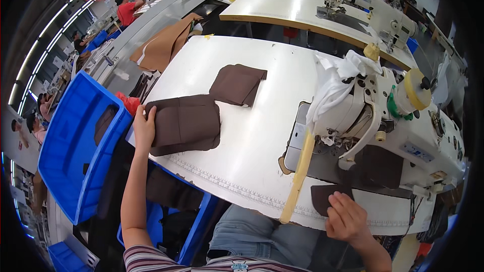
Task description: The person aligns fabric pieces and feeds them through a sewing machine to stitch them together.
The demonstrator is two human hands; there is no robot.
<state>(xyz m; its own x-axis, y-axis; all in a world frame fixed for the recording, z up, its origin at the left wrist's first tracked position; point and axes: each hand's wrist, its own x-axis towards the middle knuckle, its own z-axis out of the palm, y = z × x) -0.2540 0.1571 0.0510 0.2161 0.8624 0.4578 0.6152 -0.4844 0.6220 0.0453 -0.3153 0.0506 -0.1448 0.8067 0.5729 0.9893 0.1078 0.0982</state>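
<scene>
My left hand (144, 127) grips the left edge of a large dark brown fabric panel (186, 123) with seams across it, lying on the white sewing table (252, 136). A second, folded brown piece (238, 84) lies just beyond, touching its far right corner. At the near right, my right hand (347, 217) has its fingers closed on a small dark brown fabric piece (322, 197) with a rounded edge, beside the sewing machine (353, 116). More brown fabric (378, 165) lies under the machine's arm. My right fingertips partly cover the small piece.
A blue bin (65, 136) stands left of the table, and another blue bin (201, 226) sits below its near edge. A yellow strip (300, 181) crosses the table beside the machine. White cloth (343, 73) drapes the machine head. Other people work far left.
</scene>
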